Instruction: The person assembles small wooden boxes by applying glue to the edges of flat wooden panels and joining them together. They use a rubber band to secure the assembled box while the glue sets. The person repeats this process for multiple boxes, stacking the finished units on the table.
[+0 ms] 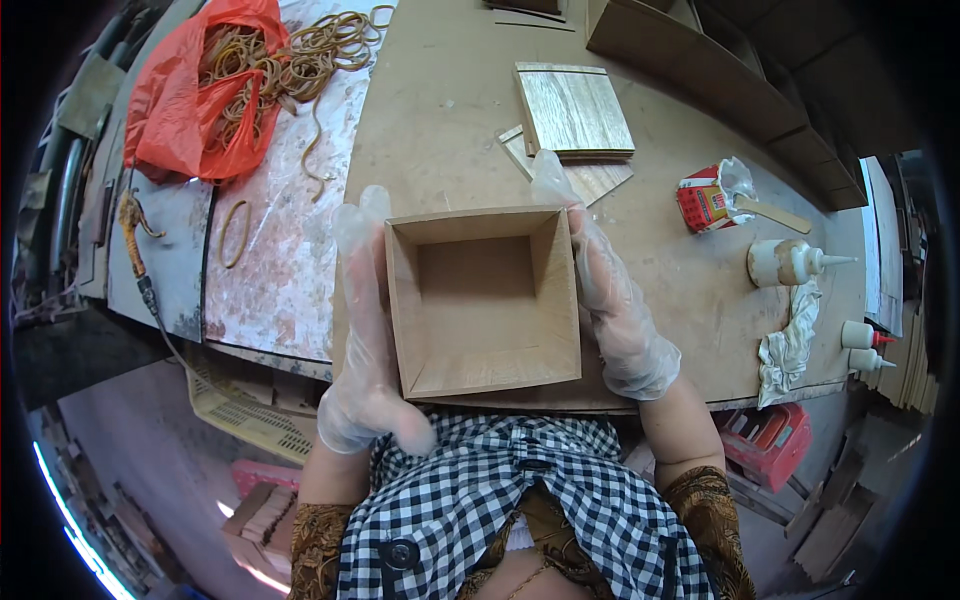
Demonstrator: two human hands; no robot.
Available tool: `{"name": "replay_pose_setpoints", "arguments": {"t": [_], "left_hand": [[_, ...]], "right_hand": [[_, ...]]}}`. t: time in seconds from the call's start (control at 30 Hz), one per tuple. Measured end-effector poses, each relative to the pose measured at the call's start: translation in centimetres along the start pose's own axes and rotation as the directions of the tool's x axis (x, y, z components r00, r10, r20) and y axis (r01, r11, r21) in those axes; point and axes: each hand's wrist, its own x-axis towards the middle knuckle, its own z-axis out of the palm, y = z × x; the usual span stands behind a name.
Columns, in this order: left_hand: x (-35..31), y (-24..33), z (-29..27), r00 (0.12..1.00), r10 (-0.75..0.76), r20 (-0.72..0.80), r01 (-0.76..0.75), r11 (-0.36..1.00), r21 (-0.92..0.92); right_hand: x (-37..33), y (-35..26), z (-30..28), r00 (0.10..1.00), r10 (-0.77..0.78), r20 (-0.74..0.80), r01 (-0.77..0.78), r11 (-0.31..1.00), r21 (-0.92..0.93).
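Observation:
An open-topped, square brown wooden box (486, 350) stands at the near edge of the table, with bare inside walls and nothing in it. Clear plastic gloves cover both of my hands. Against the box's left side lies my left hand (366, 320), its fingers pointing away and its thumb stretched toward me. My right hand (612, 290) presses along the right side, so the box is held between my palms. Beyond it, several flat wood panels with a light grain (575, 110) are stacked, one lower panel turned askew.
Tan rubber bands (325, 50) spill from a red plastic bag (150, 110) at far left. To the right are a torn red-and-white container (705, 200) with a wooden stick, a glue bottle (780, 263) and a crumpled white cloth (790, 345). Brown box frames (690, 60) line the far right.

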Motion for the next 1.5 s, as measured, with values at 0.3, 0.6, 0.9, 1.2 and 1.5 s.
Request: {"name": "replay_pose_setpoints", "arguments": {"t": [0.3,0.6,0.9,1.2,1.5], "left_hand": [[3.8,2.1,0.0,0.998,0.055,0.017,-0.057,0.988,0.145],[3.8,3.7,0.5,0.995,-0.097,0.009,0.095,0.988,0.122],[2.8,3.2,1.1,0.980,-0.183,-0.077,0.184,0.983,0.005],[1.9,-0.5,1.1,0.992,0.058,-0.115,-0.081,0.975,-0.208],[2.5,2.3,-1.3,0.990,-0.129,0.055,0.137,0.974,-0.181]], "right_hand": [[0.4,-3.8,2.9,0.985,0.081,-0.151,-0.107,0.979,-0.172],[0.5,-3.1,3.1,0.992,0.013,-0.122,-0.025,0.995,-0.101],[0.3,-3.2,2.9,0.991,-0.037,-0.132,0.008,0.977,-0.212],[0.6,-3.1,1.4,0.987,0.016,-0.160,-0.014,1.000,0.018],[1.2,-3.2,-0.9,0.974,-0.154,0.164,0.189,0.956,-0.223]]}}
